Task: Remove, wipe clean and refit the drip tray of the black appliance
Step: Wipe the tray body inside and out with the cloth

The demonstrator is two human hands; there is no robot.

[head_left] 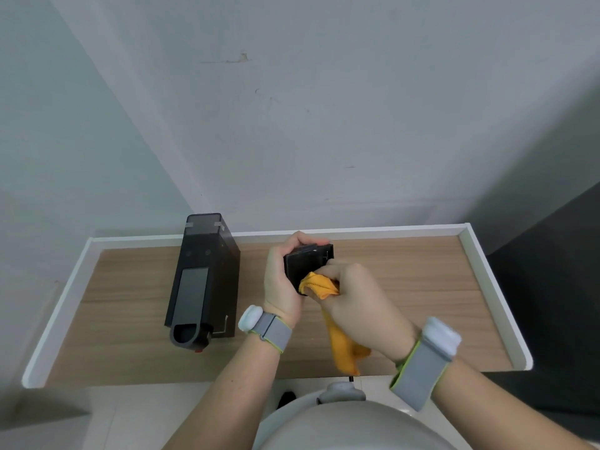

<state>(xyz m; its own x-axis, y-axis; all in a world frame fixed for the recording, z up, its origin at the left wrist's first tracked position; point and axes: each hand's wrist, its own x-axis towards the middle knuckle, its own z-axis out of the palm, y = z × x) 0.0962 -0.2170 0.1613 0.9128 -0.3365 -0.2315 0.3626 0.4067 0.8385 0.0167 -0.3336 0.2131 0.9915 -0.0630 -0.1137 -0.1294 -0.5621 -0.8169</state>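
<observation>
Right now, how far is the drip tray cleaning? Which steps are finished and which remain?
Done: the tray is out of the appliance, which stands on the table. In hand: the left hand holds the tray above the table while the right hand presses an orange cloth against it, so wiping is under way. Left: finishing the wipe and refitting the tray.

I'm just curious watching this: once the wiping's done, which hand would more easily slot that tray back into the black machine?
Probably the left hand: it already grips the drip tray and is nearer the black appliance. The right hand is busy with the orange cloth.
</observation>
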